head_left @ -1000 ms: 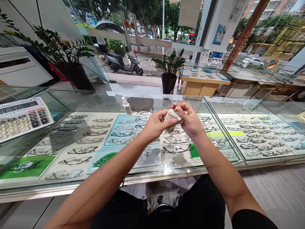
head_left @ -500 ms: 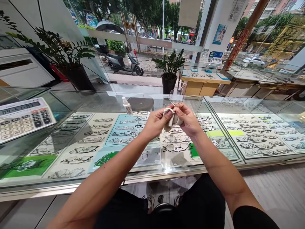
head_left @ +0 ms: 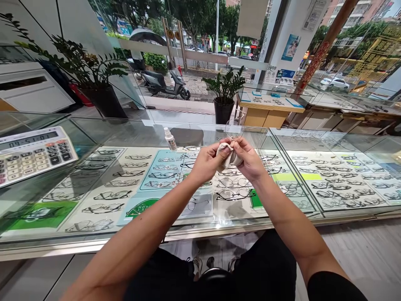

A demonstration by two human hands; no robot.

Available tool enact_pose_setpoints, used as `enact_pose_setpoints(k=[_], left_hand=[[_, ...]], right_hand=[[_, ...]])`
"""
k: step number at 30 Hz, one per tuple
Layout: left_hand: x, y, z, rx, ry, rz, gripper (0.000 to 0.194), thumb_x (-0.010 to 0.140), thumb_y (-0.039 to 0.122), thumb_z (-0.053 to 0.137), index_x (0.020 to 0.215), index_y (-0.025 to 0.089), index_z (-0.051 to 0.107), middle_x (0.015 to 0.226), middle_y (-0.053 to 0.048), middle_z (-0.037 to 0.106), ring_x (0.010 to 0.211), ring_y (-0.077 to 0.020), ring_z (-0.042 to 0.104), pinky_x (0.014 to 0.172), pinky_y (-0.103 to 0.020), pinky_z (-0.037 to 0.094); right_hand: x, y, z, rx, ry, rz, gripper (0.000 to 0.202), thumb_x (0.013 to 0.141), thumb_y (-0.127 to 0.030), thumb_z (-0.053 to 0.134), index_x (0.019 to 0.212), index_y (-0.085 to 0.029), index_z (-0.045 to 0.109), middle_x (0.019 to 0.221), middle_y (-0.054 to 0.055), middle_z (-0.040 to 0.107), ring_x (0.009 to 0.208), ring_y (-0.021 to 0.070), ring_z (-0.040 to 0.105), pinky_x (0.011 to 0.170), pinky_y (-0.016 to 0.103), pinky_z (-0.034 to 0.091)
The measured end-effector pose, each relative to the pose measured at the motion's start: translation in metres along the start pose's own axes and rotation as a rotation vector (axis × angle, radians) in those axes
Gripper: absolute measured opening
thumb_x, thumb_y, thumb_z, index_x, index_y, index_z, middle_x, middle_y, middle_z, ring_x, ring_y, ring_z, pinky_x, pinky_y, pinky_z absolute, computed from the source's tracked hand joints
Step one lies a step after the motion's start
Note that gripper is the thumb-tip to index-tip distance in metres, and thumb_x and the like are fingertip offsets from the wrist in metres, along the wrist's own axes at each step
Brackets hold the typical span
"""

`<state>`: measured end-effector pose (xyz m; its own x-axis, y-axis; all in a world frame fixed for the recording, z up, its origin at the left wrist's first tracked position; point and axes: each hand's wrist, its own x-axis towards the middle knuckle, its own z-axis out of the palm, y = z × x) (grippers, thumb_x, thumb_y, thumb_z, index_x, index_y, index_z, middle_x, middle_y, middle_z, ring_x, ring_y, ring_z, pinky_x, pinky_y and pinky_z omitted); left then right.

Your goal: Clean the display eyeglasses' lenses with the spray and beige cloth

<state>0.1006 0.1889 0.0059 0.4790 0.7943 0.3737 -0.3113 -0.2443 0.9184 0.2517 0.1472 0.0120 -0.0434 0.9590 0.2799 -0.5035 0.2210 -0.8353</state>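
Above the glass counter, my left hand is closed on a crumpled off-white cloth, with the thumb pressing on it. My right hand pinches a pair of thin-rimmed eyeglasses close beside the cloth. One clear lens stands up beyond the fingertips. The other lens is hidden by the cloth and fingers. The two hands nearly touch at the fingertips. A small white spray bottle stands on the counter, left of and beyond my hands.
The glass display counter runs across in front of me, with rows of eyeglass frames under its top. A large calculator lies at the left. Potted plants stand beyond, near the window.
The view has shifted slightly. The cloth has been bunched a little differently between my fingertips. Both hands keep their hold on the cloth and eyeglasses.
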Motion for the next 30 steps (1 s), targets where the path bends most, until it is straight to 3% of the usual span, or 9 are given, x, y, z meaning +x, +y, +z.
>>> enact_pose_setpoints(k=[5,10,15,21,26,30], left_hand=[[0.004,0.001,-0.01,0.086,-0.087,0.014,0.061,0.089,0.078,0.076,0.084,0.017,0.072,0.074,-0.002,0.064,0.066,-0.0134,0.052,0.062,-0.025,0.043],[0.012,-0.004,-0.026,0.027,0.079,-0.007,0.063,0.085,0.08,0.079,0.085,0.017,0.072,0.073,-0.001,0.066,0.063,-0.0133,0.055,0.058,-0.024,0.043],[0.018,-0.003,-0.034,-0.116,0.158,0.009,0.062,0.084,0.079,0.082,0.093,0.018,0.075,0.081,-0.004,0.074,0.072,-0.0162,0.066,0.066,-0.026,0.052],[0.014,-0.002,-0.035,-0.1,0.126,0.017,0.061,0.089,0.078,0.078,0.098,0.018,0.078,0.083,-0.005,0.076,0.076,-0.018,0.071,0.068,-0.027,0.055],[0.012,-0.001,-0.035,-0.028,0.114,0.063,0.065,0.091,0.081,0.072,0.093,0.017,0.081,0.083,-0.006,0.076,0.074,-0.0171,0.069,0.065,-0.026,0.053],[0.012,0.009,-0.033,-0.012,0.088,0.048,0.055,0.087,0.071,0.085,0.092,0.016,0.083,0.08,-0.005,0.076,0.069,-0.0165,0.067,0.062,-0.026,0.053]], right_hand=[[0.002,-0.006,-0.01,-0.07,0.032,0.003,0.039,0.076,-0.054,0.098,0.089,-0.026,0.073,0.116,0.001,0.082,0.107,0.0176,0.073,0.094,0.029,0.06],[0.004,-0.014,-0.02,-0.121,0.012,-0.078,0.026,0.085,-0.047,0.092,0.084,-0.026,0.077,0.131,0.003,0.076,0.116,0.0175,0.068,0.098,0.028,0.055],[0.004,-0.015,-0.021,-0.249,-0.031,-0.021,0.023,0.082,-0.046,0.095,0.08,-0.027,0.081,0.133,0.004,0.07,0.136,0.0219,0.058,0.112,0.031,0.046],[0.004,-0.005,-0.017,-0.359,-0.088,0.043,0.028,0.083,-0.051,0.092,0.079,-0.025,0.079,0.095,0.0,0.066,0.098,0.0187,0.061,0.104,0.036,0.044],[0.003,-0.002,-0.014,-0.373,-0.056,0.015,0.03,0.08,-0.05,0.093,0.079,-0.024,0.079,0.092,0.0,0.067,0.095,0.0178,0.061,0.097,0.034,0.046],[0.002,-0.002,-0.011,-0.356,-0.035,0.026,0.034,0.077,-0.052,0.095,0.078,-0.023,0.076,0.086,0.0,0.07,0.086,0.0168,0.061,0.088,0.033,0.048]])
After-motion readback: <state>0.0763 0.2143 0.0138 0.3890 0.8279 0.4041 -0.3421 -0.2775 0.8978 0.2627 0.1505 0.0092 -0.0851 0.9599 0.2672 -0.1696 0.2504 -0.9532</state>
